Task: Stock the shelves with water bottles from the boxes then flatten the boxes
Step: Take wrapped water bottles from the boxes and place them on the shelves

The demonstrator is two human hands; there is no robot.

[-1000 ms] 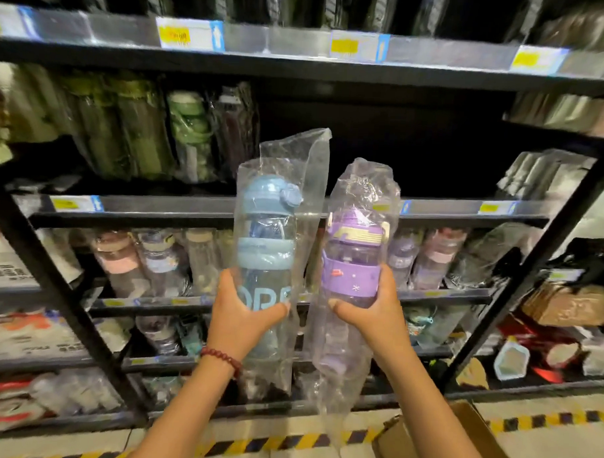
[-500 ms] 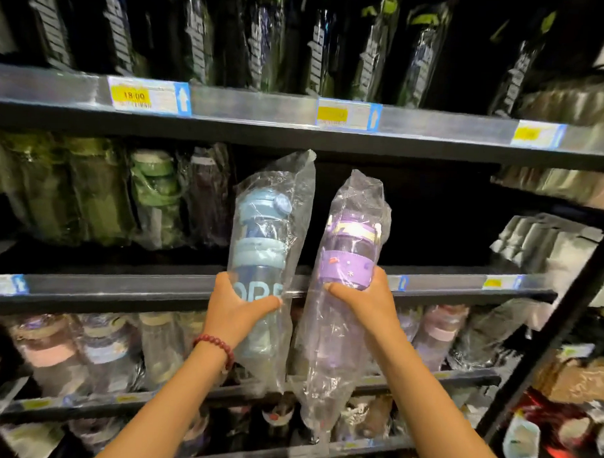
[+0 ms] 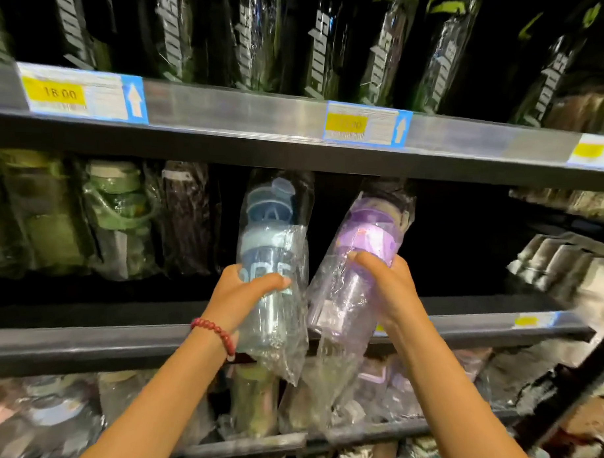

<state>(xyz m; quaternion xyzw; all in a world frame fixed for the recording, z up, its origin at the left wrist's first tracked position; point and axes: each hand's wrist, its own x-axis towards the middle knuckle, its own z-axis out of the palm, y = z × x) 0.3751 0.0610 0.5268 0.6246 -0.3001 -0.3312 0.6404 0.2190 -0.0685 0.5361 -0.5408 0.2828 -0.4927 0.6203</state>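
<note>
Green bottles (image 3: 116, 215) and a dark bottle (image 3: 188, 218), all bagged, stand on the middle shelf (image 3: 84, 344) to the left of your hands. The shelf above (image 3: 262, 148), with its price tags (image 3: 83, 92), hangs close over the tops of the two bottles you hold. Your left hand (image 3: 243, 295) grips the blue bottle (image 3: 269, 234), upright in its clear wrap, white letters under your thumb. Your right hand (image 3: 384, 286) grips the purple bottle (image 3: 365, 238), also wrapped, tilted right. Both sit over the shelf's front edge, near a dark gap on the right.
</note>
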